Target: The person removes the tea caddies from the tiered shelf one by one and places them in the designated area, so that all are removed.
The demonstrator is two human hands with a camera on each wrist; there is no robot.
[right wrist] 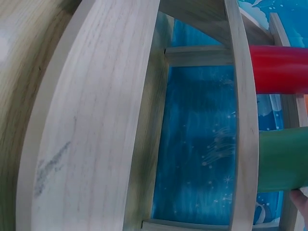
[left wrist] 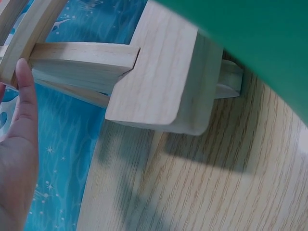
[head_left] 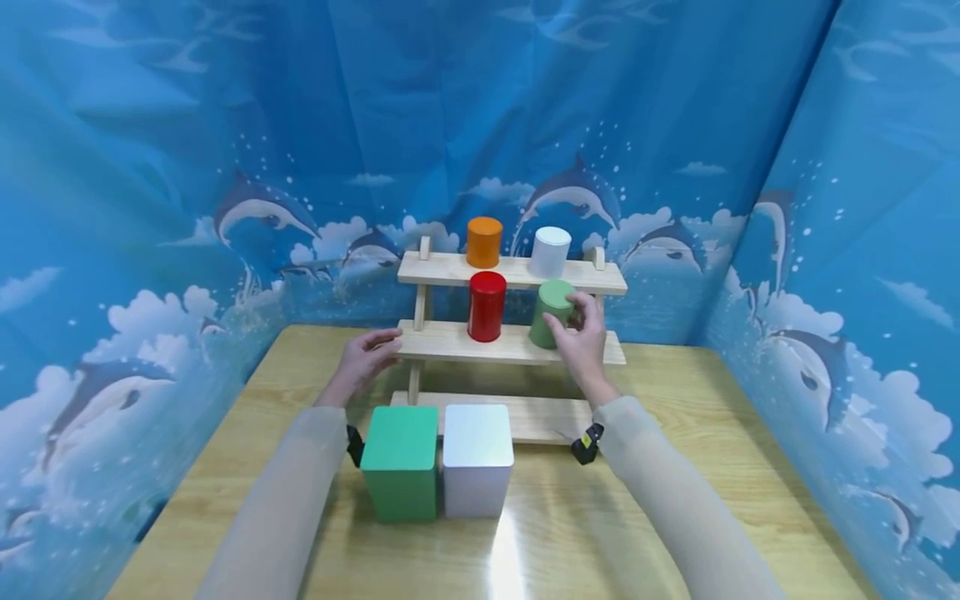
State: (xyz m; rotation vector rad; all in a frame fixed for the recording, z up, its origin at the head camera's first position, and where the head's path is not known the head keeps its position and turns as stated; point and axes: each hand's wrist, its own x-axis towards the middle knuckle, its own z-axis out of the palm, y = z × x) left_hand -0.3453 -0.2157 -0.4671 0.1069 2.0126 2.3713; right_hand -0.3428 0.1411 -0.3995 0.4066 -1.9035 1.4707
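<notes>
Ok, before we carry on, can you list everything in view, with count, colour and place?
Orange cylinder: one, orange, top tier
White cylinder: one, white, top tier, right of the orange one
Red cylinder: one, red, middle tier
Green cylinder: one, green, middle tier, right of the red one
Wooden shelf: one, pale wood, three tiers, on the table
Green block: one, green, in front of the shelf
White block: one, white, right of the green block
Table: one, light wood, beneath everything
Backdrop: blue dolphin print, behind and at both sides
Sleeves: two, pale, on the forearms
Left hand: one, at the middle tier's left end
Right hand: one, gripping the green cylinder
</notes>
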